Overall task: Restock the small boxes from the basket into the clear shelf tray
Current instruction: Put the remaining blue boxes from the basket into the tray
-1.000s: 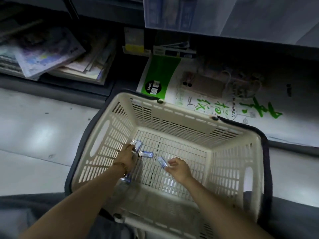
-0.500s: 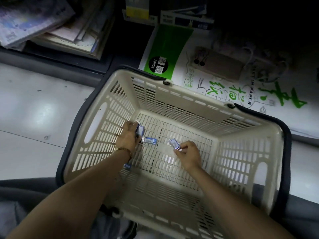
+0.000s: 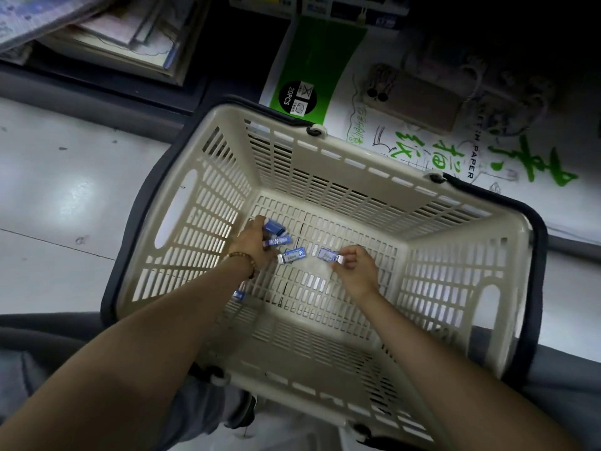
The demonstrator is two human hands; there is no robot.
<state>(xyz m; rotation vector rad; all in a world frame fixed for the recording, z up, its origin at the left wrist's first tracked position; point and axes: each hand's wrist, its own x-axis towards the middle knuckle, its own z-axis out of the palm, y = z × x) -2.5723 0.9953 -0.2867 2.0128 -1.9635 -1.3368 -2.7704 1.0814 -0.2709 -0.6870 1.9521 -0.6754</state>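
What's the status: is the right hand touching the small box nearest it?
Touching. The head view shows the right hand pinching the white end of the small box.

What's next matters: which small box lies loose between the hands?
The middle box on the basket floor: the left hand grips other boxes, the right hand pinches another box.

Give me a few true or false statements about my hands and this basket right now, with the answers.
1. The right hand pinches a small box. True.
2. The left hand is empty. False: it grips several boxes.
3. A loose box lies on the floor of the basket, between the hands. True.
4. The basket is red. False: it is cream-coloured.
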